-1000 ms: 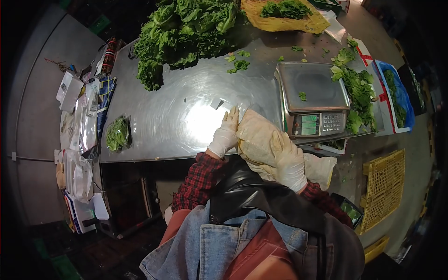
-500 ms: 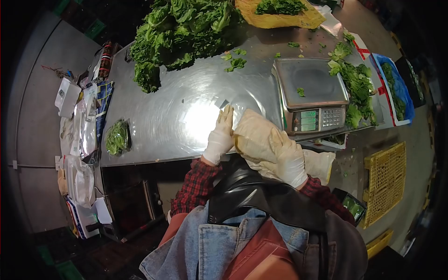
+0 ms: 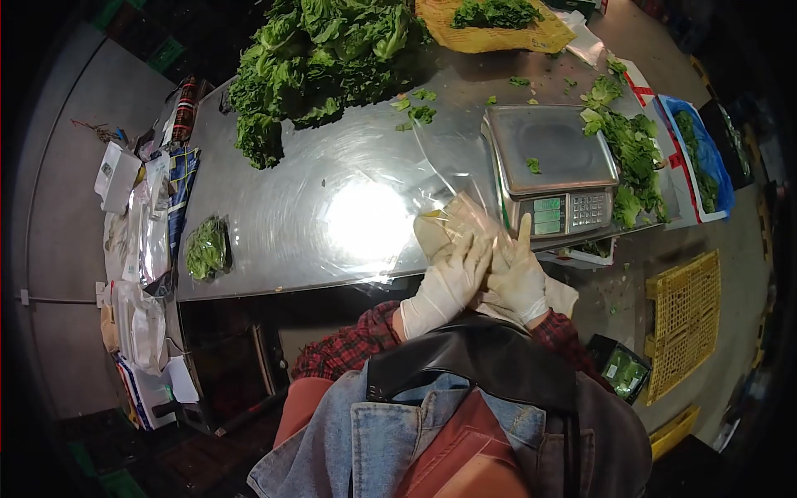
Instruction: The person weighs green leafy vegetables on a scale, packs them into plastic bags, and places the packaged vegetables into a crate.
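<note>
Both my hands, in whitish gloves, meet at the near edge of the metal table, over a beige cloth (image 3: 430, 238). A clear plastic bag (image 3: 452, 184) spreads forward from them toward the scale. Its near end lies at the fingers of my left hand (image 3: 448, 286), which are closed on it. My right hand (image 3: 516, 286) is closed on the bag from the other side, its index finger pointing up. Where the fingers meet, the exact grip is partly hidden. Just beyond my right hand stands a digital scale (image 3: 552, 158) with a small leaf on its plate.
A big heap of leafy lettuce (image 3: 332, 58) covers the far left of the table (image 3: 274, 224). A bagged lettuce (image 3: 207, 247) lies near the left edge. Loose leaves (image 3: 635, 162) lie right of the scale. A yellow sack (image 3: 498, 33) is at the back, a yellow pallet (image 3: 685, 324) at right.
My left hand has moved right and back from the tabletop to meet my right hand. A clear plastic bag now stretches over the cloth, and my right hand's index finger has risen.
</note>
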### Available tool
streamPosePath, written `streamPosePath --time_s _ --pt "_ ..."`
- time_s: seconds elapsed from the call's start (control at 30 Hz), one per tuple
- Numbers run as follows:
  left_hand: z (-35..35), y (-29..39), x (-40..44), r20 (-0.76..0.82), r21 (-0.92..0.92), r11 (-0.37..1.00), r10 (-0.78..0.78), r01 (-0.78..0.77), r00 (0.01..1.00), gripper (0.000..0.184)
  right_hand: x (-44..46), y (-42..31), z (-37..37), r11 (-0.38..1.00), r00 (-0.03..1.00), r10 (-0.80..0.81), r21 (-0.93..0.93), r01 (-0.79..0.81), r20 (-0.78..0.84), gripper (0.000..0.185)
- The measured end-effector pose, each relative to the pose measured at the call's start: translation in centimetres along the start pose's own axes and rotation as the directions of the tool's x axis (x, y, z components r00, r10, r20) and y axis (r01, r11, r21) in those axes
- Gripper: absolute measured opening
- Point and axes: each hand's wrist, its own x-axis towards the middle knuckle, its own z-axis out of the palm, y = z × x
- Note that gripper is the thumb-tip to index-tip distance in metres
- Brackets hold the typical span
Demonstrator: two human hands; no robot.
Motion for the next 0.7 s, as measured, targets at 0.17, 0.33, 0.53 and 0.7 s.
streamPosePath --time_s 0.17,0.33,0.53,0.7 --pt "1.2 -3.5 -1.6 -0.243 -0.353 0.935 -0.052 -0.038 0.969 0.071 2.1 2.2 -0.7 0.969 0.963 0.242 -0.085 -0.233 0.116 0.114" --pt "6.2 -5.6 -2.4 0.15 -0.988 -0.115 -0.883 0.104 0.445 0.061 4.8 3.1 2.1 0.971 0.968 0.217 0.073 -0.227 0.122 0.116" --pt "5.4 -5.6 -2.0 0.471 -0.78 -0.616 -0.46 0.111 0.753 0.063 11.1 -1.7 7.0 0.957 0.953 0.282 -0.106 -0.271 0.109 0.097" --pt "10.4 -9.5 -4.5 0.305 -0.927 -0.375 -0.716 0.022 0.628 0.073 15.5 7.0 7.6 0.601 0.655 0.23 0.424 -0.677 0.72 0.051"
